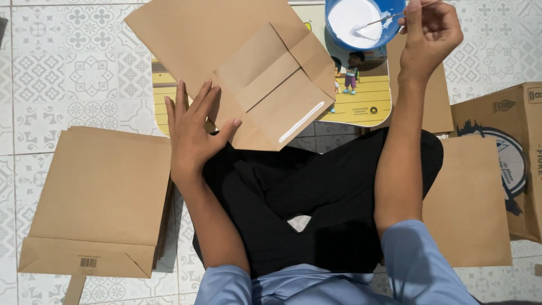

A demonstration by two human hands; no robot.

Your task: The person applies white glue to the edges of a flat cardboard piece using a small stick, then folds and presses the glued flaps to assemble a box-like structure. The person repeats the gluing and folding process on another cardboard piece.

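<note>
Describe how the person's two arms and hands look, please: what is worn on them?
Both hands are bare: the left hand and the right hand wear no gloves, and I can see no rings, watch or bracelet. The forearms are uncovered too. Light blue sleeves cover only the upper arms and end near the elbows; they look like plain cloth without markings.

The person wears a light blue short-sleeved shirt point(418, 271) and black trousers point(316, 203); forearms bare.
</note>
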